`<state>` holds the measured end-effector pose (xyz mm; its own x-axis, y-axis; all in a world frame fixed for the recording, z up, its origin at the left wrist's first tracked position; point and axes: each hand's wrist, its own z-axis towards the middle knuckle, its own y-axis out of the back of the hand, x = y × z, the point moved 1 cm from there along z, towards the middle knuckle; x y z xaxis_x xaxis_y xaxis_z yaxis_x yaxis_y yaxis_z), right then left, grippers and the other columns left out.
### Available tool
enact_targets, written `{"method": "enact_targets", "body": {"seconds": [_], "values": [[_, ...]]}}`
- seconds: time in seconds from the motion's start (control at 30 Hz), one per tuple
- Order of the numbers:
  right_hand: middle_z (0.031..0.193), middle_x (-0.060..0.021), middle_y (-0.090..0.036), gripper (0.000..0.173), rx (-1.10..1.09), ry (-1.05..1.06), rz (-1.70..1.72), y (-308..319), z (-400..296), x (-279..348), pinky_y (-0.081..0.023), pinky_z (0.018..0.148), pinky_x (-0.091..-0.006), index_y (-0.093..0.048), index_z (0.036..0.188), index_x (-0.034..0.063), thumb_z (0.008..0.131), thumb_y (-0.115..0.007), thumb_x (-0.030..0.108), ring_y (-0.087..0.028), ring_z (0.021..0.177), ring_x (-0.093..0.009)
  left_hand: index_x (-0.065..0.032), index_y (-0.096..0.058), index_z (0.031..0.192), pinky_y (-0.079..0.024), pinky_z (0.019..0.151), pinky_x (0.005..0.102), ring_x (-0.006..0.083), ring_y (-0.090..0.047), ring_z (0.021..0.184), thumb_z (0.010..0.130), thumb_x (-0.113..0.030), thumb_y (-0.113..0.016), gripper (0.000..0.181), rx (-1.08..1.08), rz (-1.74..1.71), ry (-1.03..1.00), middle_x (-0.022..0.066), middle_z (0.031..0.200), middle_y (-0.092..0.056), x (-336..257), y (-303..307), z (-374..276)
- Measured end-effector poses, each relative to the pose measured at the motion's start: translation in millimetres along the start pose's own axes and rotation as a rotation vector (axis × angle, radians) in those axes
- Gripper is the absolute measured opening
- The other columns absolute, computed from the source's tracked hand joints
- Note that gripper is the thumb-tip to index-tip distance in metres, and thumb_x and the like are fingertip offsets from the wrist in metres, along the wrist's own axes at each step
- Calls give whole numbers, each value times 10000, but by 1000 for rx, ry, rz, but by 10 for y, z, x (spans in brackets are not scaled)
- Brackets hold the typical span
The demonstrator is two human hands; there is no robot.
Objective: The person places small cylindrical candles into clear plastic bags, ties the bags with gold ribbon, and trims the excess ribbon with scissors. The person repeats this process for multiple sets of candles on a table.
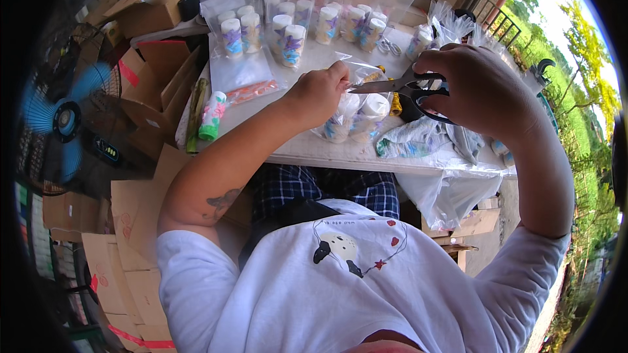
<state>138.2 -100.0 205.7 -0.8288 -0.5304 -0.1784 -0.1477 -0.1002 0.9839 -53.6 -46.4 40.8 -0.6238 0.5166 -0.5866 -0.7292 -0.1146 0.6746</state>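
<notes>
My right hand (483, 88) grips a pair of black-handled scissors (380, 86), its blades pointing left. Their tips meet the fingers of my left hand (318, 92), which pinches something small at the top of a clear plastic bag (346, 108); exactly what is pinched is hidden. Inside this bag stand white pillar candles (377, 105) with blue and purple decoration, upright on the white table (314, 153). Just right of the bag lies a spool of gold-coloured cord or ribbon (395, 104), partly behind the scissors. A stained grey cloth (422, 138) lies below my right hand.
Several bagged candles (294, 41) stand along the table's back. Flat plastic bags (240, 66) and a pink-flowered, green-based candle (213, 115) lie at left. A blue-bladed fan (66, 117) and cardboard boxes (157, 78) stand left of the table. Plastic sheeting (446, 196) hangs off the front edge.
</notes>
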Motion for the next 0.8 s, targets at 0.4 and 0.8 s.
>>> {"method": "enact_targets", "body": {"seconds": [0.4, 0.8], "values": [[848, -150, -642, 286, -32, 105, 26, -131, 33, -19, -461, 744, -422, -625, 942, 52, 686, -734, 116, -608, 863, -328, -49, -484, 936, -455, 595, 403, 376, -601, 695, 906, -121, -506, 81, -83, -4, -57, 198, 744, -597, 14, -41, -29], [875, -156, -642, 289, -50, 87, 98, -268, 67, -97, -473, 736, -428, -610, 954, 42, 695, -726, 99, -614, 831, -347, -46, -521, 944, -469, 632, 350, 285, -621, 700, 911, -123, -523, 83, -128, -79, -69, 155, 760, -611, 11, -91, -29]]}}
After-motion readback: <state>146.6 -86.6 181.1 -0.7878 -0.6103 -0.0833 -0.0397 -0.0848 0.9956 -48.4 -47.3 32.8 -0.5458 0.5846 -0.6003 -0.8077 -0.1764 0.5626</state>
